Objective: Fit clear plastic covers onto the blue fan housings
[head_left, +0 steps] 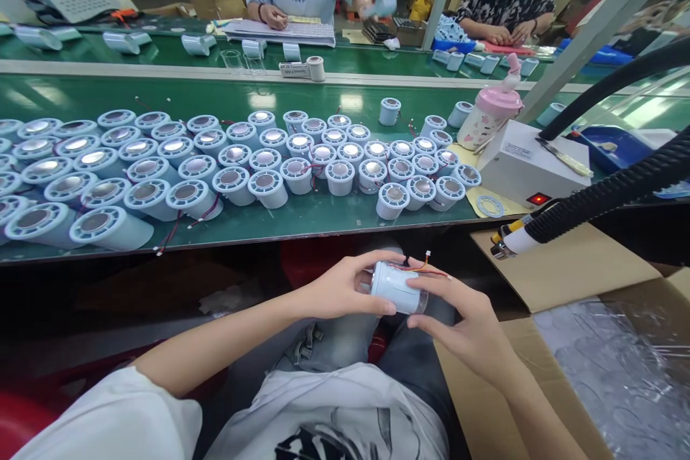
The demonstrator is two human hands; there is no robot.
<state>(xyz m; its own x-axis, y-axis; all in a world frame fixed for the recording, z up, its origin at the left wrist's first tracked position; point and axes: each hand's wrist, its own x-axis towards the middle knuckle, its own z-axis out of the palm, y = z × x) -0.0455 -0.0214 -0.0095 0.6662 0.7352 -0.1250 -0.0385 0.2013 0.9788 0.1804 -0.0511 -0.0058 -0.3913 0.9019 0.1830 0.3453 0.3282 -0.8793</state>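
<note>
Above my lap, both hands hold one light-blue cylindrical housing (396,289), tilted on its side, with thin red, yellow and black wires and a small white connector at its top. My left hand (350,286) wraps round its left end, thumb along the front. At the other end, my right hand (458,309) grips between fingers and thumb, where a clear plastic rim shows. Rows of similar light-blue housings (339,177) with silver round centres stand on the green bench (302,219) in front of me. The palm sides of both hands are hidden.
An open cardboard box (512,366) with clear plastic pieces (609,359) stands at my right. Above it hangs a black flexible hose (609,194). On the bench are a white box (533,158) with a lit red switch and a pink-lidded cup (490,115). Two people work across the bench.
</note>
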